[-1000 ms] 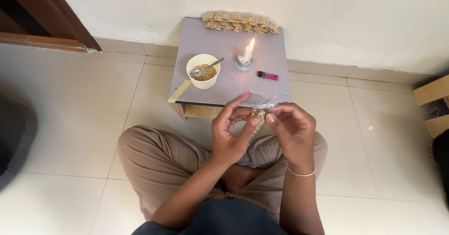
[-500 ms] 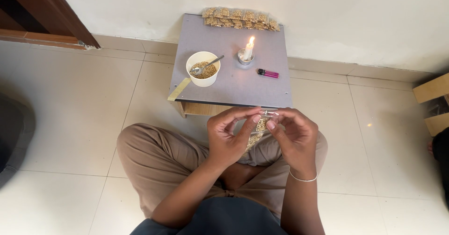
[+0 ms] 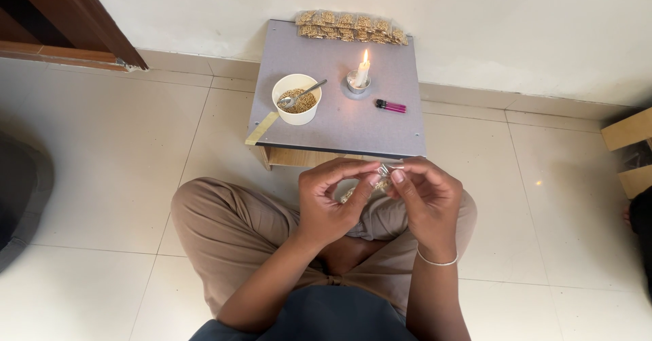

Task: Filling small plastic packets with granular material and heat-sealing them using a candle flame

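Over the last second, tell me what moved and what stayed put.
Both hands, the left hand and right hand, drew back from the table edge toward the lap, keeping the small clear packet pinched between their fingertips. Nothing was picked up or released. The bowl, lit candle, lighter and row of filled packets on the small table stayed put.

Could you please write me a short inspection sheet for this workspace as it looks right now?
Surface: small grey table on a tiled floor.
Job's things: small clear packet of grains, pinched by left hand and right hand.
Clutter: bowl of grains with spoon, lit candle, pink lighter, row of filled packets.
Grippers: both hands closed on the packet.
Cables: nothing seen.
Surroundings: white wall, wooden door frame.
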